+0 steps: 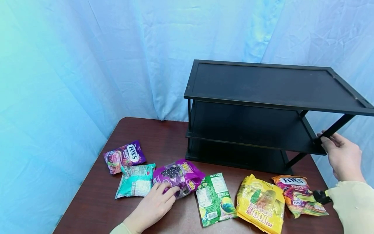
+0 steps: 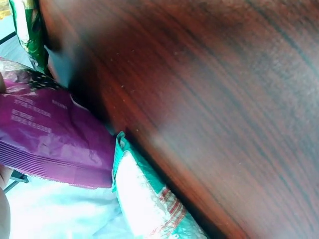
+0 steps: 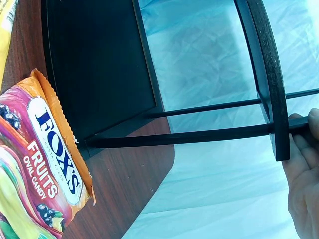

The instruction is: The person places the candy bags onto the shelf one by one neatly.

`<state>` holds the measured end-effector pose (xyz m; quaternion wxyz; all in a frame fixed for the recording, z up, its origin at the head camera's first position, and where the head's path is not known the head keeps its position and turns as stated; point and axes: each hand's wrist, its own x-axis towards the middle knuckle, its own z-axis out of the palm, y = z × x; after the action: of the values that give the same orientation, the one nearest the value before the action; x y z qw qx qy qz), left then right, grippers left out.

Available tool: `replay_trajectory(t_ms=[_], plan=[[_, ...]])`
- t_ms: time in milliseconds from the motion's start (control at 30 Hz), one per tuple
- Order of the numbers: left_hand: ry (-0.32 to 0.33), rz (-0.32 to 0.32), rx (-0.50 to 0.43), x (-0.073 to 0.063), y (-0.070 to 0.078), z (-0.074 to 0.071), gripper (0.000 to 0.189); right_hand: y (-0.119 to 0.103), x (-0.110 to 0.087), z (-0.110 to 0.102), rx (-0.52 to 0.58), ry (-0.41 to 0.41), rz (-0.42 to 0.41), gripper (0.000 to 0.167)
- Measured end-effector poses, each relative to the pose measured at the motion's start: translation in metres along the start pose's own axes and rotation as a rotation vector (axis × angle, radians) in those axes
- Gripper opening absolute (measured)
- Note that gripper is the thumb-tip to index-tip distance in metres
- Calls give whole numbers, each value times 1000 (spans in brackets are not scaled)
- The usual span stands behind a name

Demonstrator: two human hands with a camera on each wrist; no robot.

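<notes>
My left hand [image 1: 159, 201] is at the near edge of a purple candy bag [image 1: 187, 174] printed with dark grapes, its fingers bent over the plastic. In the left wrist view the bag's purple back [image 2: 55, 129] shows, with only slivers of the fingers at the frame's left edge. On the right, my right hand [image 1: 344, 156] grips a corner post of the black three-tier shelf [image 1: 263, 86], close to the middle board. Thumb and fingers wrap that post in the right wrist view, where the hand [image 3: 304, 179] is partly cut off.
A teal bag [image 1: 137, 182] and a purple Fox's Berries bag [image 1: 125, 156] lie left of the grape bag. Rightward lie a green bag [image 1: 216, 198], a yellow bag [image 1: 260, 203] and a Fox's Fruits bag [image 1: 296, 193], before the shelf. Pale blue curtains hang behind the brown table [image 1: 96, 204].
</notes>
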<state>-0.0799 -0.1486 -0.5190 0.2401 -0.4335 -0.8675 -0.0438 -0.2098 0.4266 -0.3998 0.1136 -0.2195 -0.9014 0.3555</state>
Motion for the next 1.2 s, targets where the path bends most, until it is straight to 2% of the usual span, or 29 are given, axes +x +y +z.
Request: replay_trajectory(t_ms=[233, 333, 533, 767, 933, 1033, 1200], plan=[[39, -50, 0, 2, -4, -5, 42, 0, 0, 0, 0, 1, 4, 54], [57, -55, 10, 2, -5, -7, 41, 0, 1, 0, 2, 2, 7, 54], [83, -58, -30, 5, -4, -8, 36, 0, 1, 0, 4, 0, 14, 54], [98, -103, 6, 4, -8, -8, 39, 0, 1, 0, 13, -5, 12, 54], [131, -118, -37, 6, -9, -8, 35, -1, 1, 0, 14, -5, 11, 54], [108, -109, -71, 7, -7, -7, 34, -1, 1, 0, 12, -4, 9, 54], [8, -80, -68, 9, -3, -1, 16, -1, 1, 0, 12, -2, 16, 54]])
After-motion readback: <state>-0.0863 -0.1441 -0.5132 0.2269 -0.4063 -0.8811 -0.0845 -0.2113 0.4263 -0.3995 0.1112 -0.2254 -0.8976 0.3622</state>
